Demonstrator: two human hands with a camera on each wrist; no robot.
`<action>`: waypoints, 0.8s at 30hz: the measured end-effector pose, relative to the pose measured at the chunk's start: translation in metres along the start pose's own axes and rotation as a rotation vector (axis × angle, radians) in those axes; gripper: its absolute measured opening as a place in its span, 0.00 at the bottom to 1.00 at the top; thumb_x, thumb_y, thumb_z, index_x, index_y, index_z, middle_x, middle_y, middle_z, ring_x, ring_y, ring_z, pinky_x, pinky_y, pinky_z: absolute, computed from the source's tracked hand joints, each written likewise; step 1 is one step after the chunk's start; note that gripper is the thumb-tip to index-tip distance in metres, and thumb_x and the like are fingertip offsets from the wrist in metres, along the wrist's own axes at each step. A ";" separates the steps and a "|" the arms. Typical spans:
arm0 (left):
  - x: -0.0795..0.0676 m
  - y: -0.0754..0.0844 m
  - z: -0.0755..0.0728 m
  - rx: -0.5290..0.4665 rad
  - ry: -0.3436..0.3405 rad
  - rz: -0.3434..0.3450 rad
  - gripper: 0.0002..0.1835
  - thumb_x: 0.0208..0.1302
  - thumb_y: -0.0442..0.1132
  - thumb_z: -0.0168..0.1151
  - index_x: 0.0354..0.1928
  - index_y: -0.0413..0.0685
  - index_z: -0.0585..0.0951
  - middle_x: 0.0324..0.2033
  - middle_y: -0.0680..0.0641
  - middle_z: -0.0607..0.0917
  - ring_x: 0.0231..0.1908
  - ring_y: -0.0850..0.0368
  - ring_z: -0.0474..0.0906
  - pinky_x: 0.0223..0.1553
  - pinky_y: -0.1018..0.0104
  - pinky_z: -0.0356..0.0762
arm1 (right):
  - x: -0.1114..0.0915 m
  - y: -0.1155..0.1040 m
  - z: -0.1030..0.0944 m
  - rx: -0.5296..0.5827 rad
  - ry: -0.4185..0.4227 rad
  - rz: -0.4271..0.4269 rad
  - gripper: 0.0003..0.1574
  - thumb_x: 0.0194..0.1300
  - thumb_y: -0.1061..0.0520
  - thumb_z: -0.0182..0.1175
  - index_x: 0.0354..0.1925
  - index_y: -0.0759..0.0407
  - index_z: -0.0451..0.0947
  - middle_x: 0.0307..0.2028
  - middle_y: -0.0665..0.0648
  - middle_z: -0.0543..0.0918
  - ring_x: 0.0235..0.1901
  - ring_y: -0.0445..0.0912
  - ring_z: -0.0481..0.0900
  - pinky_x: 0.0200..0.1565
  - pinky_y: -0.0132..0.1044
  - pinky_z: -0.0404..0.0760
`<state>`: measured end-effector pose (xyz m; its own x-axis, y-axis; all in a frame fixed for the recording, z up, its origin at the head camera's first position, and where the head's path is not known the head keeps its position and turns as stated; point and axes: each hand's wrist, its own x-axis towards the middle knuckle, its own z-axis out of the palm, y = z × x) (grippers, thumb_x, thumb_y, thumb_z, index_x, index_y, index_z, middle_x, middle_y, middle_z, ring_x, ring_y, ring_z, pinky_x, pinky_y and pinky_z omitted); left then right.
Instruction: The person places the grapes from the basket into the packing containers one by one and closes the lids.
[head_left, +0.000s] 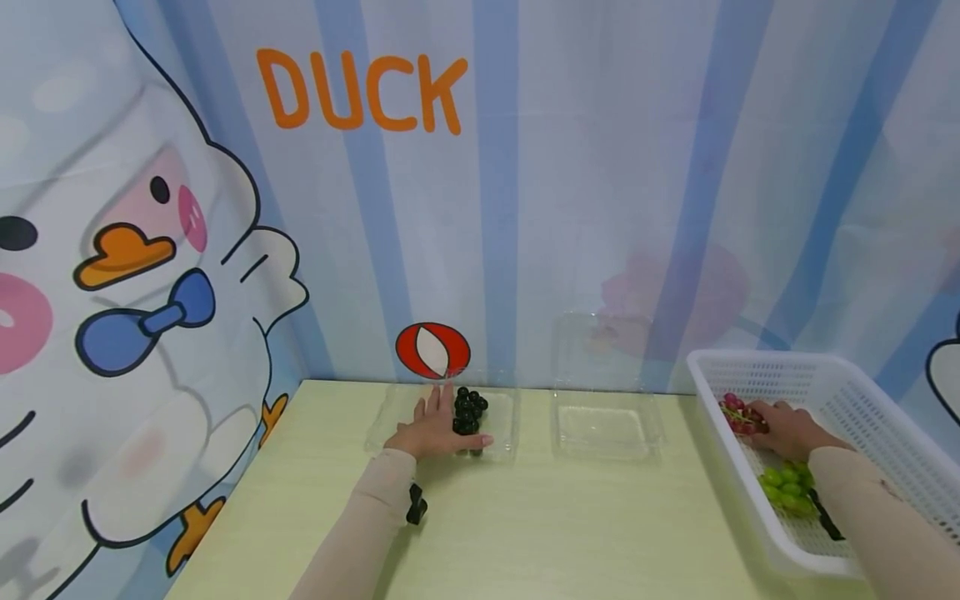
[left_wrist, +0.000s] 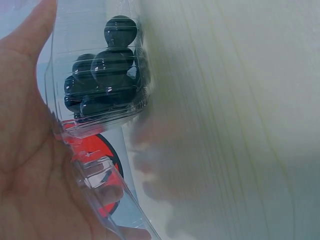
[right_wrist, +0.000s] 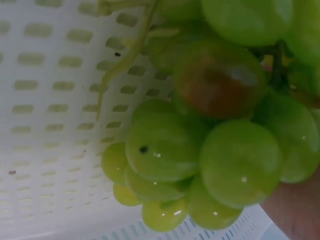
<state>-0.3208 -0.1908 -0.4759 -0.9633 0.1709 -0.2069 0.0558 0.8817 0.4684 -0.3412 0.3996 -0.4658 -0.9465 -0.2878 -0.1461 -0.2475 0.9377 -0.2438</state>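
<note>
A bunch of black grapes (head_left: 470, 408) lies in a clear plastic clamshell box (head_left: 504, 425), left of the table's middle. My left hand (head_left: 431, 429) rests against that box, fingers straight and thumb spread to the right. In the left wrist view, the palm (left_wrist: 25, 150) lies along the box's side and hinge. At the right, a white basket (head_left: 750, 517) holds green grapes (head_left: 787, 487) and red grapes (head_left: 738, 414). My right hand (head_left: 787, 427) reaches inside and grips the red grapes with curled fingers. Green grapes (right_wrist: 210, 150) fill much of the right wrist view, hiding the fingers.
A second clear clamshell box (head_left: 606, 427) stands open between the first box and the basket, its lid (head_left: 603, 346) raised at the back. Behind the pale wooden table (head_left: 555, 525) hangs a blue striped curtain (head_left: 577, 167) with a duck print.
</note>
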 end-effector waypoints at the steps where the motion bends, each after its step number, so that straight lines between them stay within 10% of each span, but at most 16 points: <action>1: 0.000 0.000 0.000 0.002 0.000 -0.001 0.73 0.47 0.83 0.61 0.82 0.53 0.35 0.81 0.42 0.37 0.79 0.32 0.36 0.64 0.16 0.42 | 0.000 0.000 0.000 0.000 0.000 -0.001 0.44 0.70 0.47 0.65 0.64 0.80 0.62 0.44 0.76 0.73 0.38 0.63 0.76 0.43 0.61 0.77; 24: -0.001 -0.001 0.000 -0.015 -0.004 0.003 0.74 0.47 0.83 0.61 0.82 0.54 0.33 0.81 0.43 0.35 0.79 0.32 0.35 0.64 0.16 0.40 | -0.001 -0.007 -0.001 -0.011 0.001 0.011 0.43 0.69 0.48 0.65 0.63 0.80 0.62 0.44 0.77 0.73 0.40 0.65 0.75 0.44 0.63 0.76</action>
<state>-0.3197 -0.1918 -0.4767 -0.9621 0.1753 -0.2087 0.0547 0.8744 0.4822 -0.3385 0.3934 -0.4630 -0.9494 -0.2769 -0.1481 -0.2389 0.9429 -0.2320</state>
